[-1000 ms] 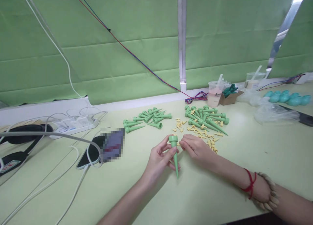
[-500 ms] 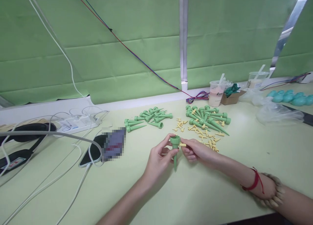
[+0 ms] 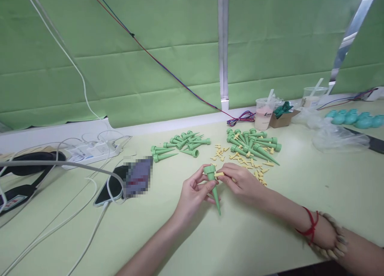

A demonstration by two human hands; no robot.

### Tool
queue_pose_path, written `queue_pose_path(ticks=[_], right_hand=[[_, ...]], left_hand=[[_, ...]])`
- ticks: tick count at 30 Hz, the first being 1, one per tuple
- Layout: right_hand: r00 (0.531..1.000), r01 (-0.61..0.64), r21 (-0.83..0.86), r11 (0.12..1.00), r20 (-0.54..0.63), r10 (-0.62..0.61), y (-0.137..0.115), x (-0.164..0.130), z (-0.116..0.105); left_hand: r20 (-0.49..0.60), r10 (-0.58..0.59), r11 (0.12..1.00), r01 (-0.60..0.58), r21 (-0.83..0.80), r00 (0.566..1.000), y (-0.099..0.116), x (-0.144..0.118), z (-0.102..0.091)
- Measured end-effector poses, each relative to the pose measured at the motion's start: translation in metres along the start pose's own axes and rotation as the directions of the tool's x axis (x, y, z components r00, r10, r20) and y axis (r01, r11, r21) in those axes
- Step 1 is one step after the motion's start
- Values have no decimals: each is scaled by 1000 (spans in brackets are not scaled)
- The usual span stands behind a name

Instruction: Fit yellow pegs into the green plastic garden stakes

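Tabletop: yellow peg (image 3: 220,174) seemingly half-hidden by right hand (image 3: 240,183).

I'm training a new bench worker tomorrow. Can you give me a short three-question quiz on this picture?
1. True or false: the left hand holds a green spike with its tip pointing toward the camera.
2. What does the right hand pinch against the spike's wide end? A) a red wire B) a small yellow peg C) a straw
3. Fill in: the loose yellow pegs lie between two piles of green ____ on the table.

Key
1. True.
2. B, the yellow peg.
3. Spikes: one pile to the left, one pile to the right.
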State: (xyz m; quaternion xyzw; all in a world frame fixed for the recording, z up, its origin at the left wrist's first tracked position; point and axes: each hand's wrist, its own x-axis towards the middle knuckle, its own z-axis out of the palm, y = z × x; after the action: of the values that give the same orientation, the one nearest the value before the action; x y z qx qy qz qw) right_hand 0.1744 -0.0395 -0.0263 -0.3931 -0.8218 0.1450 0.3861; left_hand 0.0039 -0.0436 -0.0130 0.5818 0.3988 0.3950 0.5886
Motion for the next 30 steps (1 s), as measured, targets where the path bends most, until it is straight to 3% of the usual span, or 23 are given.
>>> queue_pose_path(ticks=[6, 9, 12, 14, 19, 23, 30], right_hand=[[973, -231, 168, 959, 15, 231, -16, -2, 2], [931, -365, 293, 884, 106, 350, -17, -1, 4], [908, -418, 416, 807, 185, 375, -15, -1, 7], [904, -427, 428, 797, 188, 383, -13, -1, 9], [928, -370, 304, 878, 73, 365, -11, -2, 12], [951, -304, 253, 918, 31, 306, -6, -2, 16], [973, -230, 182, 956, 57, 223, -2, 2, 10]], left_hand=[[-111, 70, 993, -58, 104, 991, -3, -6, 2], [-121, 174, 961, -141, 238, 977, -6, -7, 0], [-115, 276, 907, -219, 359, 954, -7, -6, -1], [-120, 246, 923, -194, 332, 962, -6, -5, -1], [-157, 63, 993, -46, 112, 986, -2, -3, 2], [-194, 16, 1000, -12, 22, 981, -1, -2, 4], [-152, -43, 999, 42, -8, 987, -5, 4, -2]])
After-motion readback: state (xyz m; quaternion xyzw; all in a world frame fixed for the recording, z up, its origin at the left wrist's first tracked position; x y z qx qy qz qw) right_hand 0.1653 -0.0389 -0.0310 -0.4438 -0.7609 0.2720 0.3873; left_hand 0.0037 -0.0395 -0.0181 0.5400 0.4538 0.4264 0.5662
